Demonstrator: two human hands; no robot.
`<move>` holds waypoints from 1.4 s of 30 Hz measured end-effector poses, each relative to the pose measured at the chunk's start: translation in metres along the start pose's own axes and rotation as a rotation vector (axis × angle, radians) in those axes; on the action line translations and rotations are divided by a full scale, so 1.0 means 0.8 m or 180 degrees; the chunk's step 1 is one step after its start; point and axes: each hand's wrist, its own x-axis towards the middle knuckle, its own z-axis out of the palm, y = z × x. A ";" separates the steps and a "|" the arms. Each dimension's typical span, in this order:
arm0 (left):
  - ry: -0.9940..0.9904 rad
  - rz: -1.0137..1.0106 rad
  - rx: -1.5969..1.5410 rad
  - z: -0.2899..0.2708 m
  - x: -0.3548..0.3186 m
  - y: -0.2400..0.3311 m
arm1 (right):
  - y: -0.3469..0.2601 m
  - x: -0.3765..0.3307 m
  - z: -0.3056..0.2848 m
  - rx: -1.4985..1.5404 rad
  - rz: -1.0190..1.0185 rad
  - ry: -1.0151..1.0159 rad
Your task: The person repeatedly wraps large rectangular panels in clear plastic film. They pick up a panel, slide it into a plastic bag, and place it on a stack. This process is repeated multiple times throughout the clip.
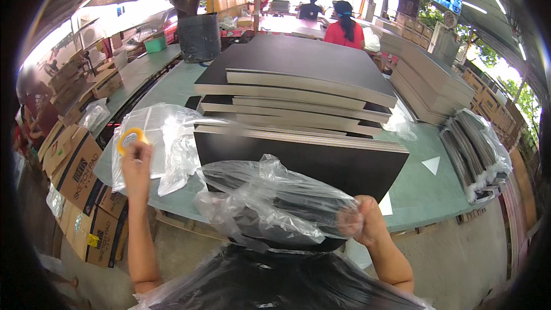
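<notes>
My left hand is raised at the left, closed around a yellow-rimmed roll of tape. A blurred clear strip seems to run from near the roll toward the boards. My right hand grips the edge of a crumpled clear plastic bag. That bag gathers around the lower front of an upright pack of black boards, whose pale edges show along the top. Whether the boards are fully inside the bag, I cannot tell. More clear plastic bags lie flat on the table beside my left hand.
Behind the upright pack, black boards are piled high on the green table. Plastic-wrapped packs stand at the right, near a pale stack. Cardboard cartons crowd the left. A person in red is farther back.
</notes>
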 end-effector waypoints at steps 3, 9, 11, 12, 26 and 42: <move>0.0076 0.0967 -0.1126 0.018 -0.043 0.109 | -0.004 0.000 0.035 -0.0803 0.0236 -0.0611; -0.5156 0.0771 -0.1137 0.109 -0.179 0.126 | -0.054 -0.041 0.057 -0.3047 -0.2441 -0.0905; -0.4799 0.0634 -0.2020 0.104 -0.156 0.128 | -0.049 -0.037 0.078 -0.3037 -0.2586 -0.0283; -0.4605 0.0517 -0.2468 0.098 -0.144 0.135 | -0.047 -0.032 0.090 -0.3023 -0.2650 0.0028; -0.5730 -0.1039 -0.3028 0.076 -0.104 0.121 | -0.014 -0.005 0.033 -0.2244 -0.0276 -0.2792; -0.4642 0.4094 0.1074 0.045 -0.115 0.168 | -0.060 -0.038 -0.012 -0.7213 -0.0615 -0.1057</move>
